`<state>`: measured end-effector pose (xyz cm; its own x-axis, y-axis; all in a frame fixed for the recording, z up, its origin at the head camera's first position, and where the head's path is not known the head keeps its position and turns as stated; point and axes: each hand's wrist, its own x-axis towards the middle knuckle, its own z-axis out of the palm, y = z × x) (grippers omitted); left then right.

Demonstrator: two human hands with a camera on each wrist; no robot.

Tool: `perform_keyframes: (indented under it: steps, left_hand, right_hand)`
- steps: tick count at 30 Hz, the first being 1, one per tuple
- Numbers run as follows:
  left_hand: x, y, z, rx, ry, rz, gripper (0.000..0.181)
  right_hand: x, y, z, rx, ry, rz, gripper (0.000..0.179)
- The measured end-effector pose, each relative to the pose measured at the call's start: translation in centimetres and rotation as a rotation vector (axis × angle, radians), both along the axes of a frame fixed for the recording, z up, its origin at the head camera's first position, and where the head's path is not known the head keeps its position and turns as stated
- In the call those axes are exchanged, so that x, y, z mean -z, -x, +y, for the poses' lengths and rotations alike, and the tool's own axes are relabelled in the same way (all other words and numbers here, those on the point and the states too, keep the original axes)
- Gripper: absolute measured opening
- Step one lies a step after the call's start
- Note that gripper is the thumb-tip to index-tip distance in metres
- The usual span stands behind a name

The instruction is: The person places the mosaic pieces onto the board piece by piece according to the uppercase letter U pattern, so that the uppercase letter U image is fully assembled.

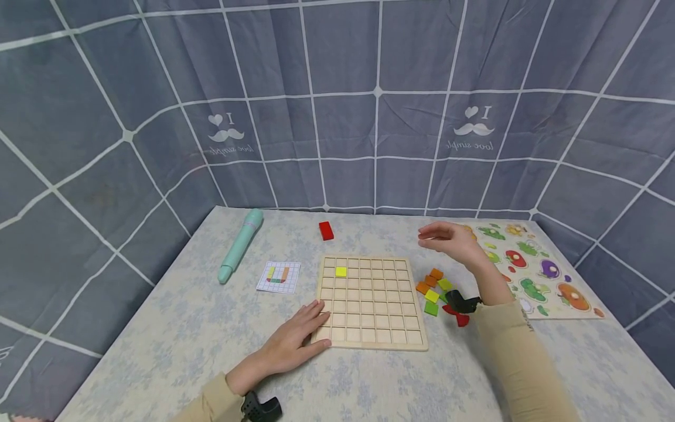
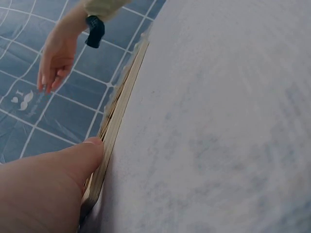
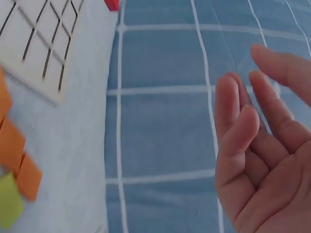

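My left hand (image 1: 292, 340) rests at the near left corner of a wooden grid board (image 1: 371, 335), its fingers fairly straight over the left edge. In the left wrist view, the thumb (image 2: 80, 158) lies along the board's side. One yellow square tile (image 1: 341, 272) sits in a cell towards the board's upper left. Raised beyond the board's right side is my right hand (image 1: 453, 241), with loosely bent fingers and nothing visible between them in the right wrist view. Below it lies a loose group of orange tiles (image 1: 422, 288), yellow, green (image 1: 430, 308) and red tiles (image 1: 462, 320).
A small pattern card (image 1: 279, 278) lies left of the board, near a teal cylindrical object (image 1: 240, 247). Behind the board is a red block (image 1: 326, 230). A vegetable picture board (image 1: 559, 310) lies at the right. Grey-blue checked cloth (image 1: 343, 129) hangs behind the table.
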<state>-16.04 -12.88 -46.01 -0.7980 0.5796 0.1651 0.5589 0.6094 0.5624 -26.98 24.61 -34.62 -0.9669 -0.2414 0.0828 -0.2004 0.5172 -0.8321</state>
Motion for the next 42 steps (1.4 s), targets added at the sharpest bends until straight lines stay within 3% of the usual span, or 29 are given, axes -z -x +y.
perform_keyframes:
  steps: [7, 14, 31, 42]
  left_hand:
    - [-0.1, 0.1, 0.0, -0.003, 0.005, -0.007, 0.064]
    - [-0.2, 0.2, -0.1, -0.011, 0.013, -0.005, 0.064]
    - [0.1, 0.0, -0.1, 0.001, 0.003, -0.006, 0.065]
    - [0.2, 0.0, -0.1, 0.003, 0.008, -0.006, 0.064]
  right_hand:
    - [1.3, -1.3, 3.0, 0.065, 0.028, -0.036, 0.049]
    - [2.9, -1.6, 4.4, 0.108, 0.047, -0.092, 0.052]
    - [6.1, -1.1, 5.3, 0.02, -0.049, -0.18, 0.048]
    - [7.1, -1.0, 5.4, 0.046, -0.086, -0.214, 0.045]
